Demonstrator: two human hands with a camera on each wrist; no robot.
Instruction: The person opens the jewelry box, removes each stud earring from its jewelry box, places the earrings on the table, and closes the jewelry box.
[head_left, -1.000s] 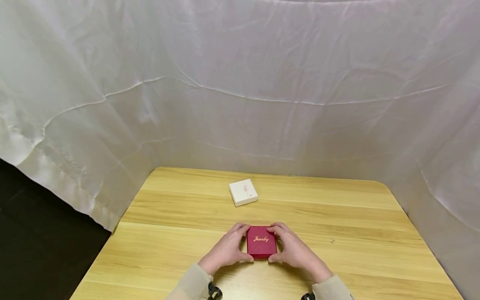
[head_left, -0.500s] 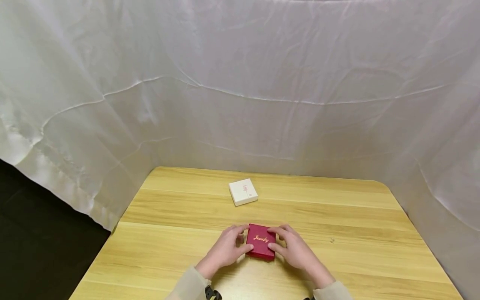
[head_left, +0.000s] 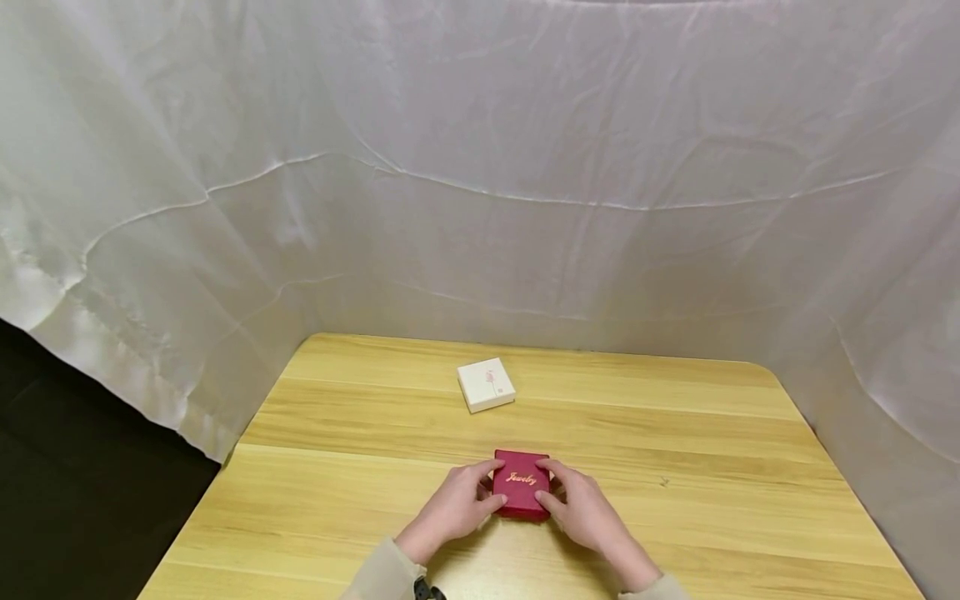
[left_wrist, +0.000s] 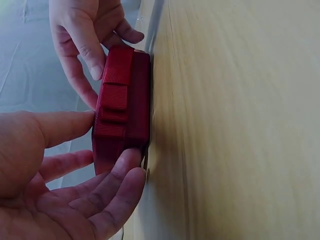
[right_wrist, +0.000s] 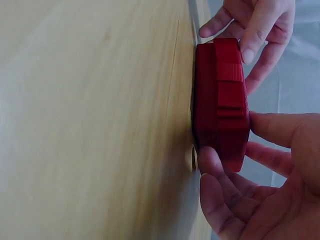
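A small red jewelry box (head_left: pixel 521 492) with gold "Jewelry" lettering on its lid sits near the front middle of the table. Along its front side runs a ribbed red ribbon bow (left_wrist: pixel 115 97), plain in both wrist views. My left hand (head_left: pixel 456 504) holds the box's left side, thumb and index finger at the lid's edges, the other fingers lower on the side. On the opposite side my right hand (head_left: pixel 588 507) grips it in the same way, its lower fingers (right_wrist: pixel 220 187) beside the box's base. The lid covers the box.
Farther back on the wooden table (head_left: pixel 675 467) lies a white square box (head_left: pixel 487 385) with a pink print on top. Pale curtains (head_left: pixel 525 167) hang behind the table and along its sides. A dark area lies beyond the left edge.
Both thumbs have moved up from the box's front corners onto the lid. The jewelry box turned slightly, then came back nearly straight. The white box has stayed put.
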